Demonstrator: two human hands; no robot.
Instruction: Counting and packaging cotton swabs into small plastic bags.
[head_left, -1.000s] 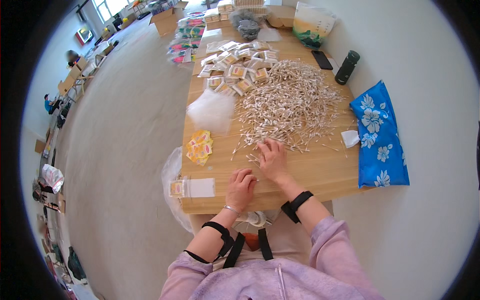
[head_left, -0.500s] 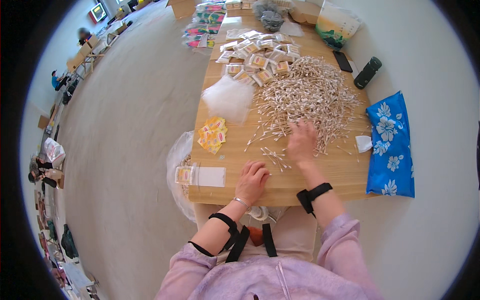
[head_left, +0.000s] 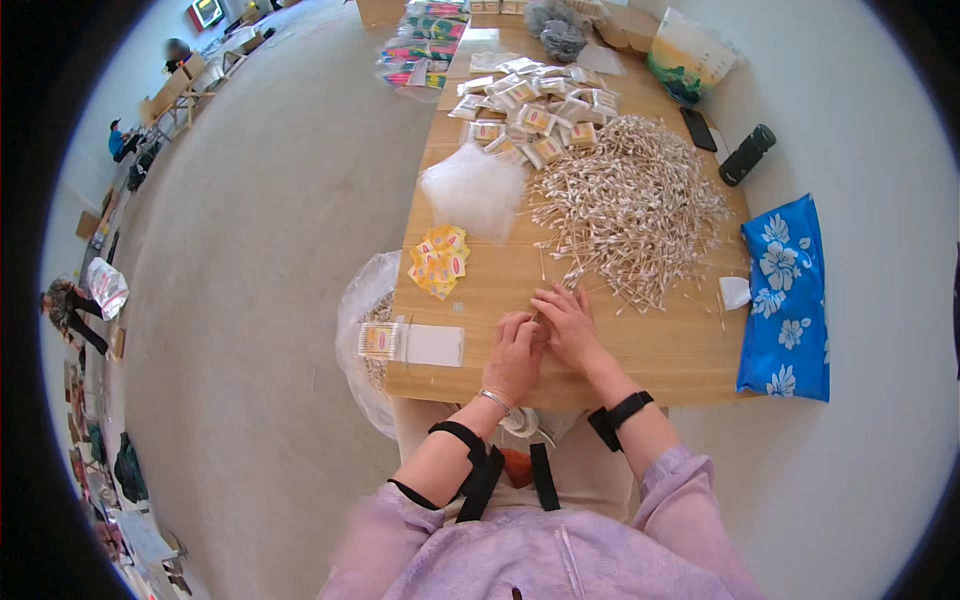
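My left hand (head_left: pixel 513 352) and my right hand (head_left: pixel 568 325) meet at the near part of the table, fingertips almost touching. Both are closed with curled fingers around a small gathering of cotton swabs, which the hands mostly hide. Beyond them spreads a large heap of loose white-tipped cotton swabs (head_left: pixel 640 210). To the left, a clear bag (head_left: pixel 378 340) packed with swabs and a yellow card lies at the table's edge, with a white card (head_left: pixel 435 345) beside it. Farther up are a pile of small yellow cards (head_left: pixel 438 260) and a stack of clear plastic bags (head_left: pixel 475 190).
Filled swab packets (head_left: pixel 535 118) lie piled behind the heap. Along the right side are a phone (head_left: pixel 698 129), a dark bottle (head_left: pixel 748 155), a white scrap (head_left: pixel 735 292) and a blue flowered pouch (head_left: pixel 782 295). A big plastic sack (head_left: pixel 350 290) hangs beside the left edge.
My right hand has come back from the swab heap, toward me and leftward, to meet my left hand. The loose swabs that lay between are now under my hands.
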